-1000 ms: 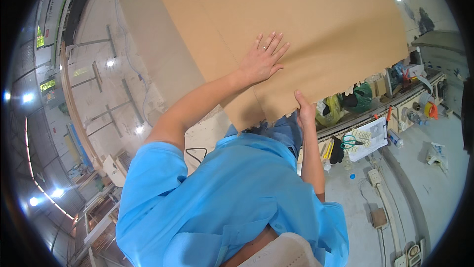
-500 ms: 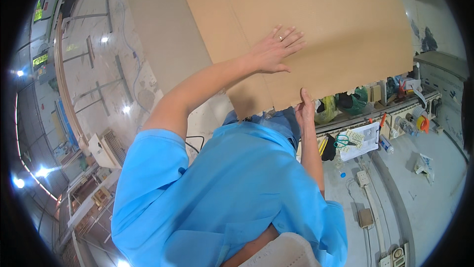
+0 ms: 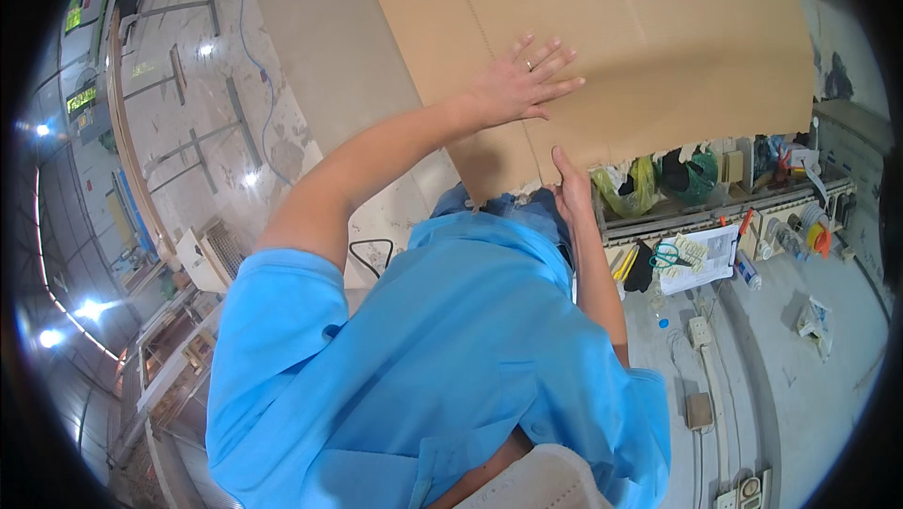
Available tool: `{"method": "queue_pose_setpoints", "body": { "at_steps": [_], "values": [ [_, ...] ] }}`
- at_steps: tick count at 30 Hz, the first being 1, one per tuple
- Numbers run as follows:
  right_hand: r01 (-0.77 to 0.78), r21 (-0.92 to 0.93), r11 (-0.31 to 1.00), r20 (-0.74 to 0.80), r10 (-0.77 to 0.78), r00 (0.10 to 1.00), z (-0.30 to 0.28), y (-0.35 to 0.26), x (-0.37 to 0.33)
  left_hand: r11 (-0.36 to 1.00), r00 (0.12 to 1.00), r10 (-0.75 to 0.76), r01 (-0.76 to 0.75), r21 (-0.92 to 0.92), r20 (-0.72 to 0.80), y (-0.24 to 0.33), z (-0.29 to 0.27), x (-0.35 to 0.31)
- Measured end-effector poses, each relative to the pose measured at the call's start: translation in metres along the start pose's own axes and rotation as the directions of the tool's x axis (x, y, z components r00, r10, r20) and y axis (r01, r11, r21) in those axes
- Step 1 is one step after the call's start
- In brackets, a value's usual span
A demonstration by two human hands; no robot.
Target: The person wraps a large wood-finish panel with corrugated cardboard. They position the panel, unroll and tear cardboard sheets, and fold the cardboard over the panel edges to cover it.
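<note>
A large brown cardboard sheet (image 3: 677,48) lies in front of me, with a dotted crease line along its left part and a ragged near edge. My left hand (image 3: 529,84) rests on its upper face with the fingers spread flat, a ring on one finger. At the near edge my right hand (image 3: 574,194) holds the cardboard, thumb on top. Its other fingers are mostly hidden under the sheet.
Under the sheet's near right edge runs a shelf (image 3: 649,225) with plastic bags and small items. Beside it are green-handled scissors (image 3: 666,256), papers (image 3: 710,260) and tape rolls (image 3: 813,219). A grey panel (image 3: 324,29) lies left; metal frames (image 3: 235,114) stand beyond.
My right hand has shifted left along the cardboard's near edge, nearer the crease. The left hand stays flat, a little closer to the crease. The whole view has shifted slightly.
</note>
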State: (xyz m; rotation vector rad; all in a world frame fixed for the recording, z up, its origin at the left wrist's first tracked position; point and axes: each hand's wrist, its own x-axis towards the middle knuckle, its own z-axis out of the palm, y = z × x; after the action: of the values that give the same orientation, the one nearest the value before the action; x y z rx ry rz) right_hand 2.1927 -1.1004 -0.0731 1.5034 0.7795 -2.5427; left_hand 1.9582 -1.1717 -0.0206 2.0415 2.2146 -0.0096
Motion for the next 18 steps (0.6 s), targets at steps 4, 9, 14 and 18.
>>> {"method": "queue_pose_setpoints", "body": {
  "at_steps": [4,9,14,18],
  "values": [
    [0.299,-0.017,0.954,-0.078,-0.299,0.951,0.035,-0.009,-0.022,1.0,0.999,-0.001,0.001,-0.005,-0.034,0.001,0.001,0.0],
    [0.308,-0.192,0.932,-0.11,-0.333,0.937,0.073,-0.039,-0.046,0.998,0.998,-0.014,0.01,-0.063,-0.065,0.002,0.008,0.0],
    [0.328,-0.478,0.815,-0.004,-0.376,0.927,0.097,-0.069,-0.043,0.959,0.998,0.01,-0.026,-0.283,-0.057,-0.012,0.007,-0.001],
    [0.317,-0.434,0.843,-0.052,-0.375,0.925,0.104,-0.07,-0.043,0.871,0.998,0.009,0.02,-0.49,0.057,-0.014,0.001,-0.005]
  ]
}}
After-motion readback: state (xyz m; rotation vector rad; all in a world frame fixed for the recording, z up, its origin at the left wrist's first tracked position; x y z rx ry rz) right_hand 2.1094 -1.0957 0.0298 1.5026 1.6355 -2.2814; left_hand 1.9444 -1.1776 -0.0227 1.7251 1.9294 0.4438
